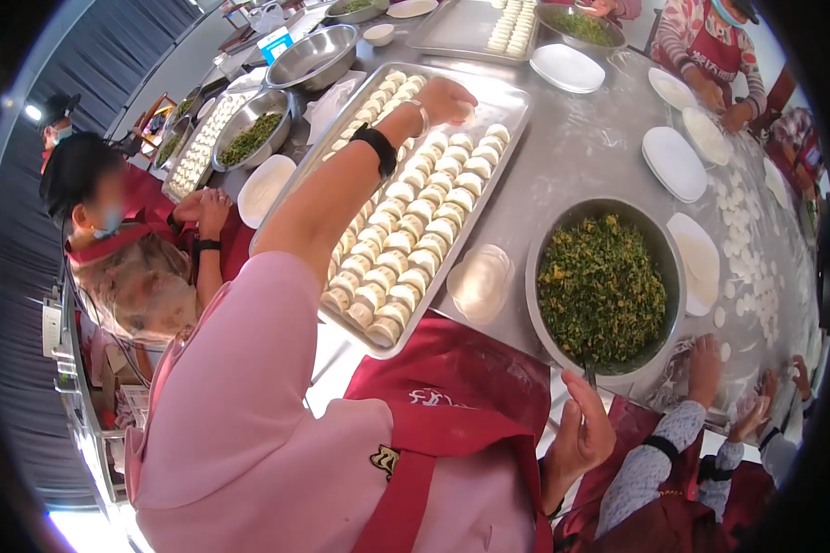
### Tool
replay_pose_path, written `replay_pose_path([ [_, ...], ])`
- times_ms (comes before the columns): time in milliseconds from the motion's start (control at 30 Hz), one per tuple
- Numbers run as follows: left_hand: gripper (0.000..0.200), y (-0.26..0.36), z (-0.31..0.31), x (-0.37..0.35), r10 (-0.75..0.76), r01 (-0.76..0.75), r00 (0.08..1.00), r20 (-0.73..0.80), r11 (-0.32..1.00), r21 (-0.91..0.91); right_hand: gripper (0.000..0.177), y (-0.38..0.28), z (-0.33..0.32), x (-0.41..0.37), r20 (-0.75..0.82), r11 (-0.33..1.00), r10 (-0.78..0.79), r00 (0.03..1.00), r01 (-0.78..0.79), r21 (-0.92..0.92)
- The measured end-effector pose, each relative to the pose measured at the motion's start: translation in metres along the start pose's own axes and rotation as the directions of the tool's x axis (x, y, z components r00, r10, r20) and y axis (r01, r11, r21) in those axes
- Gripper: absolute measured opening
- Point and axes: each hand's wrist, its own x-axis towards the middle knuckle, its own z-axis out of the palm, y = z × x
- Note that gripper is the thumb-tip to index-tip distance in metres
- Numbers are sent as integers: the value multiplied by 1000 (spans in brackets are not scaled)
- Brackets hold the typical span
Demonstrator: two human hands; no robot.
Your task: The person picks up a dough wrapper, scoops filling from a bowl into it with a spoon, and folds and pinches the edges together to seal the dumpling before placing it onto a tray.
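My left hand [446, 100] reaches across a metal tray [505, 103] lined with rows of pale folded dumplings [398, 241]. Its fingers are bent down and closed over the tray's far part, just beyond the ends of the rows; whatever they hold is hidden. Low on the right, my right hand [583, 429] is raised beside the near rim of a steel bowl [533, 276] of chopped green and yellow filling [602, 288]. Its fingers are loosely curled and apart, with nothing visible in them. A utensil handle [590, 369] sticks up at the bowl's near edge, close to its fingertips.
A stack of round dough wrappers [481, 284] lies between tray and bowl. White plates [673, 164] and scattered dough rounds [742, 230] are on the metal table to the right. More filling bowls [254, 129] stand at left. Co-workers' hands [705, 369] are close on the right.
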Motion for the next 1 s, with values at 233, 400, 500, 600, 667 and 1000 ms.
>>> replay_pose_path([
  [233, 24, -52, 23, 57, 26, -30, 1000, 18, 940, 341, 21, -1, -4, -2, -28, 987, 163, 986, -164, -4],
  [400, 21, -76, 33, 68, 1, -25, 998, 65, 925, 378, 21, -4, 1, 5, -4, 985, 170, 985, -170, -21],
  [500, 20, -80, 36, 68, 43, -66, 997, 67, 919, 389, 21, -1, 3, 7, -7, 987, 154, 988, -154, -33],
  [600, 21, -80, 39, 67, -12, -18, 997, 76, 926, 378, 21, 0, 2, 12, 4, 989, 133, 991, -133, -67],
  [667, 30, -77, 40, 67, -39, -1, 994, 104, 932, 363, 20, -1, 1, 14, 5, 987, 134, 991, -133, -87],
  [1000, 33, -93, 48, 64, 212, -228, 973, 93, 803, 551, 18, -2, 8, 18, -56, 981, 74, 996, -83, -175],
])
